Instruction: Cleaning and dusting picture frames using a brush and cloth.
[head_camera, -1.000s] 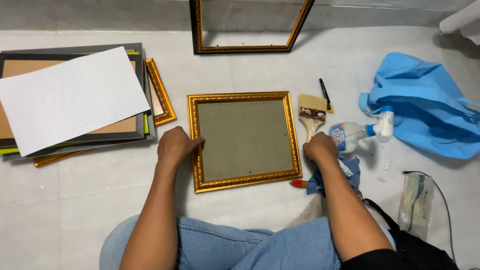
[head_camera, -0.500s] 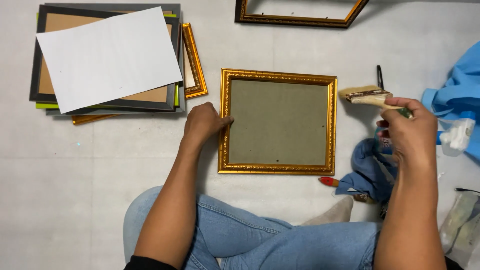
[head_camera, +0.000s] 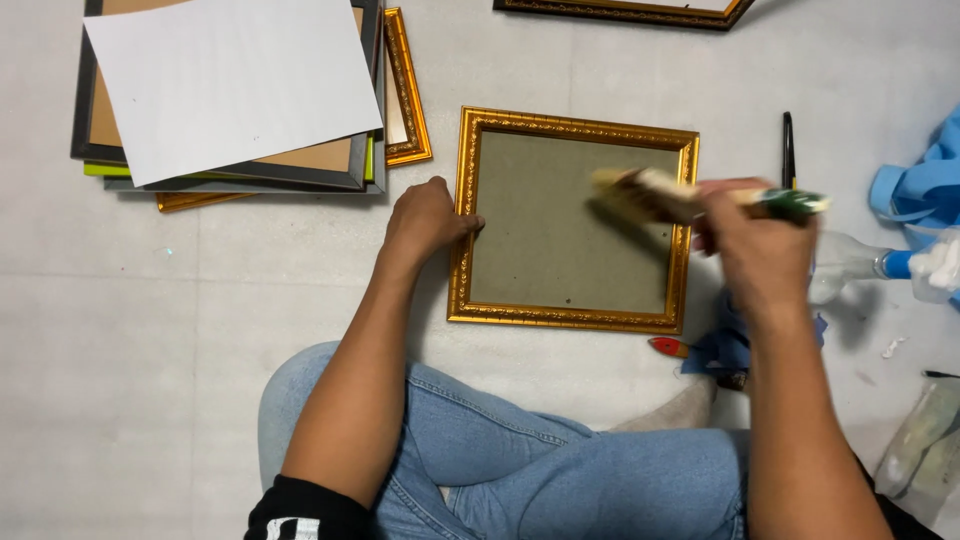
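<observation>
A gold ornate picture frame (head_camera: 570, 123) lies flat on the pale floor in front of me, its grey-green backing facing up. My left hand (head_camera: 425, 220) rests on the frame's left edge, fingers pressed against the gold rail. My right hand (head_camera: 760, 250) grips a wide paintbrush (head_camera: 650, 195) by its handle, and the bristles hover over the right part of the backing. The brush is blurred from motion.
A stack of frames topped by a white sheet (head_camera: 235, 85) sits at the upper left. A dark frame (head_camera: 620, 10) lies at the top edge. To the right are a black pen (head_camera: 788, 145), a clear spray bottle (head_camera: 870, 265), blue cloth (head_camera: 920, 180) and a small red tool (head_camera: 665, 347).
My right hand picked the brush up from the floor on the right and carried it left over the frame. My left hand stayed on the frame's left edge.
</observation>
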